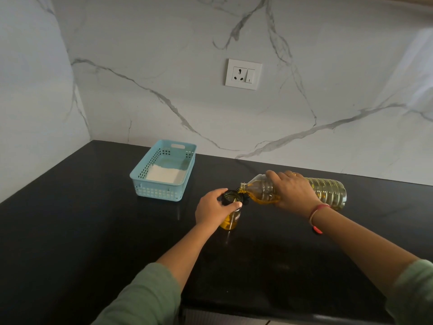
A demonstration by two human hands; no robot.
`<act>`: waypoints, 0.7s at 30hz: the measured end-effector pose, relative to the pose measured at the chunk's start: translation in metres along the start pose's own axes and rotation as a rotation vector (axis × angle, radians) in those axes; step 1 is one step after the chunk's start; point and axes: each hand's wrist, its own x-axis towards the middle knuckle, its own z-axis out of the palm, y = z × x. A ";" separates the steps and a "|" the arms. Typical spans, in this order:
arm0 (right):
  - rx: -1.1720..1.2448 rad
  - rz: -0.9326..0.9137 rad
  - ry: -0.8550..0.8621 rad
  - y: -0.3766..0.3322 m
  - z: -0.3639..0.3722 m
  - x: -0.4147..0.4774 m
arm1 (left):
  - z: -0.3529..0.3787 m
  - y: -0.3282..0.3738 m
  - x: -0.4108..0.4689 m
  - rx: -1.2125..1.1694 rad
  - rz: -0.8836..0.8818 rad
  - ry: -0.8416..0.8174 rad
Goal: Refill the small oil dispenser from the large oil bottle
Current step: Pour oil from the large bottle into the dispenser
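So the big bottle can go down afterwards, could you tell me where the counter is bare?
The counter is bare from the small dispenser to its front edge, and left of the blue basket toward the side wall. It is crowded where the left hand, right hand and large bottle meet at the dispenser.

A glossy black stone countertop (pixel 93 219) carries a small glass oil dispenser (pixel 230 221), gripped upright by the left hand (pixel 210 208); a pale blue perforated plastic basket (pixel 159 192) stands behind-left of that grip.

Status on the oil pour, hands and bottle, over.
Left hand grips small dispenser, upright on counter. Right hand holds large bottle tipped, mouth at dispenser's opening. Blue basket off to the left, clear of the pour.
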 end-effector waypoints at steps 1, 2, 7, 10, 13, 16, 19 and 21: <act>-0.001 -0.001 0.001 0.000 -0.001 0.000 | 0.000 0.000 0.000 0.000 -0.001 -0.001; -0.001 0.000 0.000 0.000 -0.001 0.000 | 0.000 0.001 0.000 -0.002 -0.003 -0.002; -0.011 0.007 0.004 -0.001 -0.003 -0.001 | 0.000 0.002 0.000 -0.009 -0.011 -0.004; -0.009 0.002 0.010 -0.001 -0.003 -0.001 | 0.000 0.002 -0.001 -0.017 -0.011 -0.005; -0.007 -0.004 0.017 0.000 -0.002 -0.001 | 0.000 0.002 -0.001 -0.022 -0.013 -0.008; -0.002 -0.003 0.015 0.000 -0.003 -0.001 | -0.001 0.002 -0.001 -0.025 -0.011 -0.005; 0.003 -0.001 0.021 0.000 -0.003 -0.002 | -0.001 0.002 -0.002 -0.025 -0.003 -0.002; 0.004 -0.003 0.021 -0.001 -0.004 -0.002 | -0.001 0.002 -0.002 -0.026 0.000 0.001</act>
